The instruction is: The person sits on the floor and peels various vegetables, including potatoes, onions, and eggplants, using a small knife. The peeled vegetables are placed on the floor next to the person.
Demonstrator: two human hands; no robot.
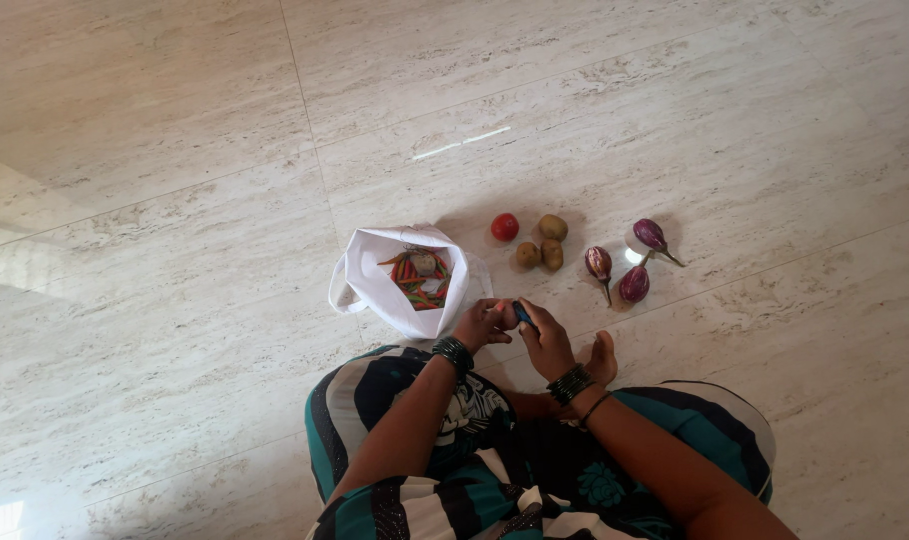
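Low over the floor [175, 130], the left hand [483, 325] gripped a small vegetable [508, 316] while the right hand [545, 338] closed on a blue tool [522, 312]. A white bag [375, 280] lay at ten o'clock, potatoes [543, 245] at twelve.

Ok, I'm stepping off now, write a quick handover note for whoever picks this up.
Left hand: closed on a small roundish vegetable, held just above the floor.
Right hand: grips a blue-handled tool against it.
White bag in front of the left hand, open, holds chillies.
Laid out on the floor: a tomato, three potatoes, three purple brinjals.
Done: those seven are out of the bag.
Left: the held piece, the bag's contents.
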